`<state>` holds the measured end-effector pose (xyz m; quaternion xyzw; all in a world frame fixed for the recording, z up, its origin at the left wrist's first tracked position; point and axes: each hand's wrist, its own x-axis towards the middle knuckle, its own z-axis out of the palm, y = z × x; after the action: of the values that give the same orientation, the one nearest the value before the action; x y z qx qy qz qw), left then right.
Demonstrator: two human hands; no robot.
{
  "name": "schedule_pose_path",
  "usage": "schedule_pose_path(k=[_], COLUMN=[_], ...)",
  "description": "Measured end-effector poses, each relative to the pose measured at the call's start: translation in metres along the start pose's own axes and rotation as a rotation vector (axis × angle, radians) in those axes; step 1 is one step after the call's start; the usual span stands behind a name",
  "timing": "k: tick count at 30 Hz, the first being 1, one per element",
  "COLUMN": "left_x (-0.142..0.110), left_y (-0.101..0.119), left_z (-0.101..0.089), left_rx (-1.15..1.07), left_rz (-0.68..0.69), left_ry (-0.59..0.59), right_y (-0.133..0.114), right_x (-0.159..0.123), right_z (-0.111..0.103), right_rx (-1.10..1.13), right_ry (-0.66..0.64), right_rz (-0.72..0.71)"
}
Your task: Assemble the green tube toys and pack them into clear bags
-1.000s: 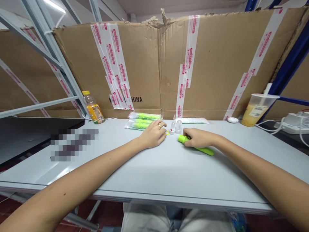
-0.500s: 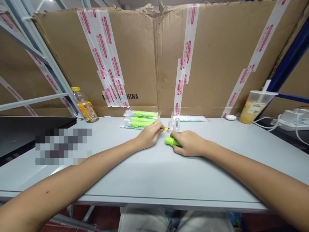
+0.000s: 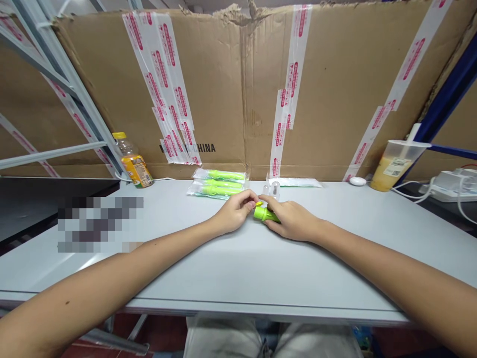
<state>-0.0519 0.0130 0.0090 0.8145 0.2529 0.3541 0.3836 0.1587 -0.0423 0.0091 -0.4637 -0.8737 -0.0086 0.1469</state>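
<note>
My right hand (image 3: 288, 219) is closed around a lime-green plastic tube (image 3: 261, 214), with its wider ribbed end sticking out to the left. A small yellow-green ring (image 3: 259, 204) is pinched between the thumb and fingers of my left hand (image 3: 238, 211), just above that end. My right index finger reaches toward the ring; whether it touches cannot be made out. Behind my fingers stand two small clear plastic pieces (image 3: 275, 190), partly hidden. Several more lime-green tubes in clear bags (image 3: 219, 188) lie beyond my left hand.
A flat clear packet (image 3: 298, 183) lies at the back by the cardboard wall (image 3: 216, 89). A juice bottle (image 3: 137, 166) stands back left. On the right are a drink cup (image 3: 395, 166), a white oval object (image 3: 358, 181) and a power strip with cables (image 3: 452, 184). A blurred patch (image 3: 100, 223) covers the left.
My left hand has brought the ring right and slightly down, close to the tube's end. My right index finger has stretched toward it. The clear pieces are now more hidden.
</note>
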Motion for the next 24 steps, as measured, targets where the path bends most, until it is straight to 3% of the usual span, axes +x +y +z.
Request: schedule_pose_path(k=[5,12,19,24], left_x=[0.001,0.007,0.015,0.015], left_y=[-0.004,0.004,0.006,0.006], left_z=[0.000,-0.006,-0.010,-0.014], left_rx=[-0.048,-0.182,-0.283,-0.257], left_rz=[0.011,0.067,-0.007,-0.065], left_ry=[0.000,0.009,0.038,0.017], right_y=[0.004,-0.002,-0.002,0.001], right_x=[-0.001,0.004,0.010,0.007], right_z=[0.001,0.001,-0.001,-0.002], right_rx=[0.052,0.240,0.419,0.441], right_ry=[0.006,0.070,0.082,0.068], right_rz=[-0.044,0.174,0.304,0.225])
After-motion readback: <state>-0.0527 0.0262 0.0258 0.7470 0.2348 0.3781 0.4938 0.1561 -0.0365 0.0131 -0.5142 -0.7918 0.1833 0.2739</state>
